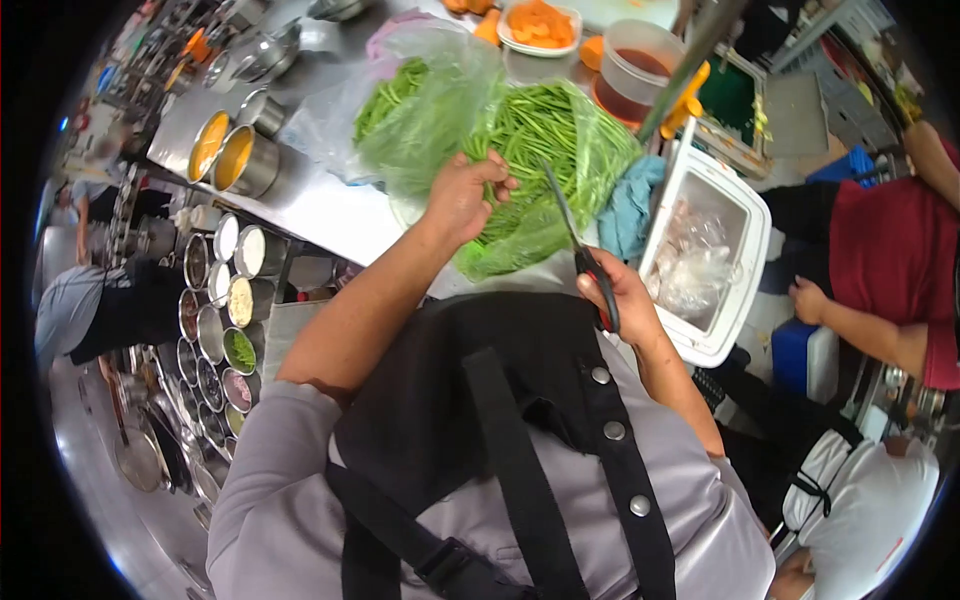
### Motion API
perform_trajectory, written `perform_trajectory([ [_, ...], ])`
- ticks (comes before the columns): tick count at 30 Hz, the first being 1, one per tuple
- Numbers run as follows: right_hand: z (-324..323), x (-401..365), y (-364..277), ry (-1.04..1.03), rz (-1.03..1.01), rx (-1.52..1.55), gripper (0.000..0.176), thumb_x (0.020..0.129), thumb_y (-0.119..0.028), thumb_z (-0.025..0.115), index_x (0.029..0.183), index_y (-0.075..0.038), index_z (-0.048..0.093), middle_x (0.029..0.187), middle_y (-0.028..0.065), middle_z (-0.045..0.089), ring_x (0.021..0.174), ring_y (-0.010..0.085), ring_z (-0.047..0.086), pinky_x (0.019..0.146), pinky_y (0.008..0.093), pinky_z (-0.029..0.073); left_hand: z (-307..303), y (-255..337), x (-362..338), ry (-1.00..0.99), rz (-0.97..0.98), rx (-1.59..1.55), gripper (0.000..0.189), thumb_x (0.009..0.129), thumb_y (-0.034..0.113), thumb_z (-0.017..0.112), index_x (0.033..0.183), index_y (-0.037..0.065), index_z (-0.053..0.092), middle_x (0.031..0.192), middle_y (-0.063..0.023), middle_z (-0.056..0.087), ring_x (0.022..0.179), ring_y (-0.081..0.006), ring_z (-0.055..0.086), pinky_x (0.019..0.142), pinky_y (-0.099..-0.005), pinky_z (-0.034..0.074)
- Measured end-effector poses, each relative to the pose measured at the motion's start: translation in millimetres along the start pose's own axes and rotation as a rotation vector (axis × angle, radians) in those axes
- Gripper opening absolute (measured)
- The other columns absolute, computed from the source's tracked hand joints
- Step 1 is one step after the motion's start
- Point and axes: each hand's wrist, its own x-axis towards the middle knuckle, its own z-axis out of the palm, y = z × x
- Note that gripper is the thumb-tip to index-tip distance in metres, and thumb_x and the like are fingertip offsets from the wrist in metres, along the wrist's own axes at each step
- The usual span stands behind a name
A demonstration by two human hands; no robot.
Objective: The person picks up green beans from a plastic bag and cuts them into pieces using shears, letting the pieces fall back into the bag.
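A heap of long, thin green beans (535, 125) lies in an open clear plastic bag on the metal table in front of me. My left hand (465, 195) is over the near left side of the heap, its fingers curled closed on green beans; how many it holds is hidden. In my right hand (622, 293) is a pair of scissors (563, 205) with black and red handles. Their long blades point away from me over the right part of the beans. A second plastic bag (440, 100) with more green beans adjoins the heap on the left.
A white cooler box (735, 300) holding bagged food stands at right, beside a blue cloth (630, 205). Behind the beans are a tub of red liquid (640, 65) and a bowl of orange pieces (540, 25). Metal pots (247, 165) stand left. People (890, 250) work at both sides.
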Motion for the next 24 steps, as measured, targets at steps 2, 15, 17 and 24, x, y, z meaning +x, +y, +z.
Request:
perform_trajectory([
  [2,-1,3,13,0.046,-0.048,-0.014,0.049,0.093,-0.020,0.070,0.134,0.000,0.052,0.080,-0.0080,0.051,0.067,0.0022,0.044,0.059,0.0189,0.036,-7,25,-2,0.025,0.103,0.004,0.015,0.083,-0.005,0.057,0.093,0.006,0.053,0.091,-0.0101,0.059,0.083,-0.0265,0.064,0.072,-0.0362,0.050],
  [15,1,6,39,0.079,0.123,-0.004,0.057,0.091,-0.015,0.073,0.140,-0.001,0.046,0.077,-0.0052,0.058,0.066,0.0025,0.052,0.059,0.0200,0.042,-81,88,60,0.315,0.211,2.021,0.067,0.085,0.032,0.067,0.143,0.010,0.041,0.133,-0.0249,0.046,0.127,-0.0416,0.044,0.099,-0.0548,0.044],
  [17,4,4,35,0.085,0.122,-0.015,0.057,0.091,-0.014,0.072,0.140,-0.002,0.046,0.079,-0.0043,0.060,0.068,0.0034,0.054,0.061,0.0205,0.044,-57,66,42,0.362,0.138,1.951,0.075,0.084,0.031,0.069,0.149,0.012,0.035,0.146,-0.0249,0.036,0.136,-0.0434,0.034,0.101,-0.0585,0.041],
  [24,6,2,28,0.101,0.115,-0.048,0.054,0.092,-0.011,0.070,0.140,-0.003,0.047,0.089,-0.0007,0.064,0.076,0.0057,0.058,0.069,0.0214,0.048,-74,58,16,0.291,0.480,1.792,0.075,0.080,0.024,0.072,0.146,0.010,0.038,0.149,-0.0277,0.031,0.135,-0.0499,0.033,0.108,-0.0585,0.036],
])
